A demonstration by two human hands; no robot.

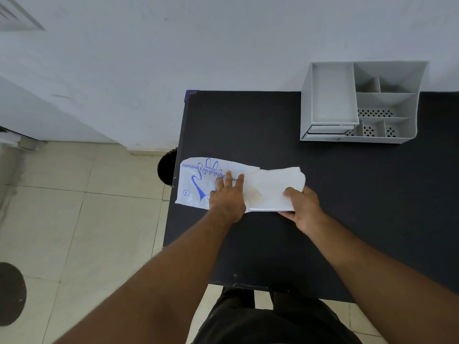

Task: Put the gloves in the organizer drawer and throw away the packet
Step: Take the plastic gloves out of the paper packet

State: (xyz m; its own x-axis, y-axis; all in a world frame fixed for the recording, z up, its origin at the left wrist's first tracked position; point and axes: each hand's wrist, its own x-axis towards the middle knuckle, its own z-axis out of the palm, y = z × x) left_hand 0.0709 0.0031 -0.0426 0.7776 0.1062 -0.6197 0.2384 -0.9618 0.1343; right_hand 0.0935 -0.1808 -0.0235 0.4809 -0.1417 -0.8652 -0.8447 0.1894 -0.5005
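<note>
Two hands are laid on the work at the black table's left edge. The printed packet is pinned flat by the left hand, fingers spread and palm down, nothing gripped. The white gloves, sticking out of the packet's right end, are pinched at their near corner by the right hand, thumb on top. The grey organizer is seen well apart at the far side, its drawer shut.
</note>
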